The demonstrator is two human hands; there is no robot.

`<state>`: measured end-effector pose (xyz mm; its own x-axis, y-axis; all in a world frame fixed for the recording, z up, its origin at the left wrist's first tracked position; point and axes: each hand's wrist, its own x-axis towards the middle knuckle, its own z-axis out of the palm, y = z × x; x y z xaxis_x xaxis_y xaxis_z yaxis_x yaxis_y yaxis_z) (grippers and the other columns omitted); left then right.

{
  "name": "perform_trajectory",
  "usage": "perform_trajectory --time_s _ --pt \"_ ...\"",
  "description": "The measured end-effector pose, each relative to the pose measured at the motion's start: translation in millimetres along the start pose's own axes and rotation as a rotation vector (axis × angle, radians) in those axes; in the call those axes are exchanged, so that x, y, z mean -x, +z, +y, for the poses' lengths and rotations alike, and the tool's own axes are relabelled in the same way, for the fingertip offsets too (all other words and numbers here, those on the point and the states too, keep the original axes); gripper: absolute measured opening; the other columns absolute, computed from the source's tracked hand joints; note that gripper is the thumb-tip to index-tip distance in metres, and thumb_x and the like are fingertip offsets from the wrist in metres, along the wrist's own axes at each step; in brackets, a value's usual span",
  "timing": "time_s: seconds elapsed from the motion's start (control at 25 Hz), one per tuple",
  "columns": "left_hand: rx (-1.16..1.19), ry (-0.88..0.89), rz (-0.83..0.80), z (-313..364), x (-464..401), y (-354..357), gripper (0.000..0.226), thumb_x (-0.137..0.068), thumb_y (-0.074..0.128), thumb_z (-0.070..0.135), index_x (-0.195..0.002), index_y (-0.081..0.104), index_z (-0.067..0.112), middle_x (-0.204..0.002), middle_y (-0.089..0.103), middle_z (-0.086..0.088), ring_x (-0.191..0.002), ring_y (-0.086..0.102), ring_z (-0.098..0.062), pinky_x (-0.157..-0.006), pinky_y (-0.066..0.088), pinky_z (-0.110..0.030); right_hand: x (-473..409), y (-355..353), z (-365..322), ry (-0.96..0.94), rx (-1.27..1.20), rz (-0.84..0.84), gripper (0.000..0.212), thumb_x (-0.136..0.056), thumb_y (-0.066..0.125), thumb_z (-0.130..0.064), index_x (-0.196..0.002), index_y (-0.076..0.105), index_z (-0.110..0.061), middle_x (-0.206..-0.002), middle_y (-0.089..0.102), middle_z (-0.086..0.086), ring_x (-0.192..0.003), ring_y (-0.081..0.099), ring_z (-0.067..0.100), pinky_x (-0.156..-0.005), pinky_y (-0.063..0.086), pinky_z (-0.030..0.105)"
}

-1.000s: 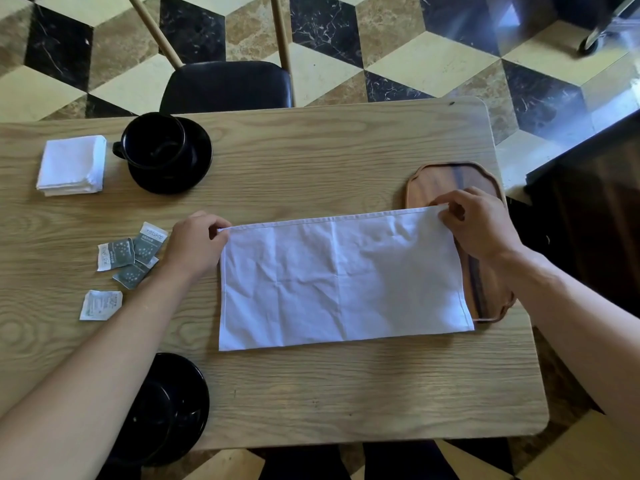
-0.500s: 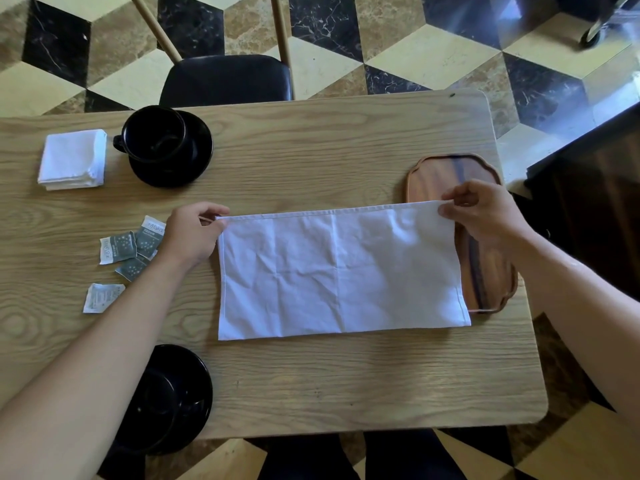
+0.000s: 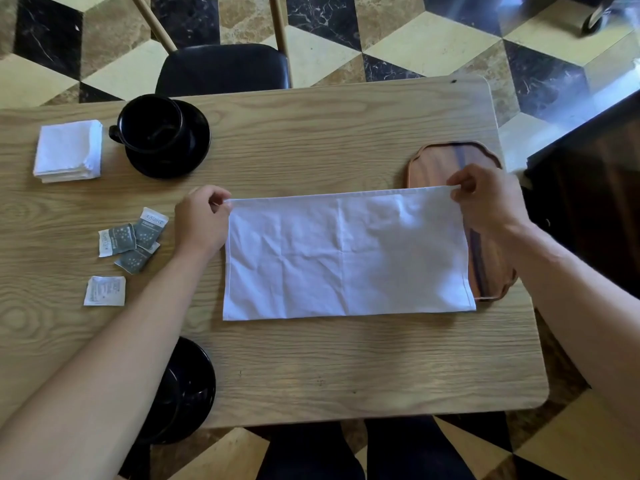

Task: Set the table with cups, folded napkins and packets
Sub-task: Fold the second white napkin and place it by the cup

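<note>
Both hands pinched on the far corners of the white napkin (image 3: 346, 258), left hand (image 3: 202, 221) and right hand (image 3: 485, 199) set apart. Spread flat mid-tabletop (image 3: 311, 140), right end lapping the wooden tray (image 3: 453, 155). Soft, light, limp cloth, likely to sag and crease; best taken at corners and hemmed edges.

Bright daylight from the upper right glares on the floor (image 3: 571, 109); wide-angle edges bend, slightly soft.
</note>
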<state>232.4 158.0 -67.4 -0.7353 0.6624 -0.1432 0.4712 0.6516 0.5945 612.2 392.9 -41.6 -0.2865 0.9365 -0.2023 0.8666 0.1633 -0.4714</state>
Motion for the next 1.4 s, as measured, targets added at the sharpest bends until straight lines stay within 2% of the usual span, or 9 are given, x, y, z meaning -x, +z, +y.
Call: perform_trajectory --time_s 0.16,0.28,0.48,0.92,1.0,1.08,1.2,1.28,1.4 --pt "-0.357 0.299 0.140 13.9 40.6 14.1 0.045 -0.099 0.051 0.022 -0.138 0.050 0.001 -0.137 0.050 -0.025 -0.128 0.045 -0.043 -0.105 0.039 -0.054 38.2 16.9 -8.3 -0.182 0.096 0.223 0.036 -0.093 0.060 -0.017 -0.128 0.059 -0.011 -0.138 0.052 0.018 -0.128 0.047 0.040 -0.108 0.038 0.046" --pt "-0.554 0.617 -0.086 19.9 107.0 47.5 0.061 -0.104 0.037 0.042 -0.153 0.035 0.006 -0.159 0.028 -0.027 -0.149 0.021 -0.045 -0.119 0.021 -0.060 89.7 53.9 -18.3 -0.432 0.227 0.109 0.049 -0.102 0.053 -0.030 -0.145 0.047 -0.007 -0.159 0.035 0.019 -0.150 0.026 0.041 -0.122 0.021 0.055" --pt "-0.620 0.444 -0.235 0.4 135.5 72.3 0.076 -0.099 0.021 0.063 -0.161 0.012 0.021 -0.168 0.002 -0.018 -0.154 -0.001 -0.039 -0.122 0.012 -0.060 120.7 76.3 4.3 -0.398 0.423 -0.077 0.067 -0.104 0.032 -0.051 -0.162 0.019 -0.019 -0.171 0.006 0.009 -0.157 0.000 0.031 -0.126 0.007 0.052" --pt "-0.613 0.428 -0.182 -18.6 126.7 60.2 0.091 -0.089 0.031 0.075 -0.161 0.016 0.021 -0.166 0.000 -0.024 -0.152 -0.004 -0.046 -0.121 0.008 -0.064 116.8 64.4 25.6 -0.352 0.416 -0.141 0.078 -0.102 0.025 -0.062 -0.163 0.001 -0.020 -0.171 -0.009 0.002 -0.157 -0.012 0.018 -0.128 0.001 0.042" --pt "-0.577 0.407 -0.199 -13.8 128.6 56.9 0.092 -0.088 0.033 0.074 -0.160 0.017 0.019 -0.166 0.002 -0.024 -0.153 -0.004 -0.045 -0.121 0.005 -0.063 116.5 58.9 19.5 -0.318 0.313 -0.144 0.073 -0.104 0.037 -0.053 -0.163 0.014 -0.017 -0.171 0.000 0.007 -0.158 -0.004 0.021 -0.128 0.005 0.042" --pt "-0.516 0.381 -0.191 -5.3 131.2 54.8 0.090 -0.089 0.036 0.069 -0.159 0.022 0.015 -0.166 0.007 -0.024 -0.154 0.001 -0.042 -0.123 0.001 -0.060 124.2 52.5 16.2 -0.265 0.113 0.001 0.058 -0.100 0.054 -0.038 -0.150 0.040 -0.013 -0.162 0.026 0.012 -0.151 0.023 0.031 -0.122 0.025 0.043" --pt "-0.429 0.553 -0.159 25.6 139.2 63.5 0.064 -0.092 0.051 0.045 -0.142 0.048 0.006 -0.153 0.037 -0.026 -0.144 0.031 -0.044 -0.119 0.020 -0.058 153.2 47.6 18.6 -0.083 -0.071 0.283 0.034 -0.093 0.057 -0.035 -0.122 0.055 -0.017 -0.121 0.049 0.003 -0.111 0.050 0.023 -0.092 0.043 0.035" --pt "-0.325 0.740 -0.182 61.4 147.0 80.6 0.043 -0.089 0.058 0.029 -0.123 0.063 0.005 -0.129 0.058 -0.021 -0.121 0.054 -0.041 -0.103 0.041 -0.052 177.8 44.8 24.2 0.189 -0.170 0.332 0.027 -0.093 0.057 -0.040 -0.111 0.054 -0.020 -0.103 0.052 -0.002 -0.093 0.054 0.019 -0.076 0.040 0.029" --pt "-0.179 0.852 -0.337 121.8 162.4 107.4 0.034 -0.085 0.065 0.020 -0.116 0.067 0.007 -0.104 0.063 -0.012 -0.091 0.060 -0.033 -0.077 0.050 -0.046 197.5 42.5 32.2 0.523 -0.322 0.322 0.031 -0.092 0.064 -0.045 -0.105 0.054 -0.019 -0.095 0.058 -0.003 -0.087 0.060 0.020 -0.071 0.041 0.030"
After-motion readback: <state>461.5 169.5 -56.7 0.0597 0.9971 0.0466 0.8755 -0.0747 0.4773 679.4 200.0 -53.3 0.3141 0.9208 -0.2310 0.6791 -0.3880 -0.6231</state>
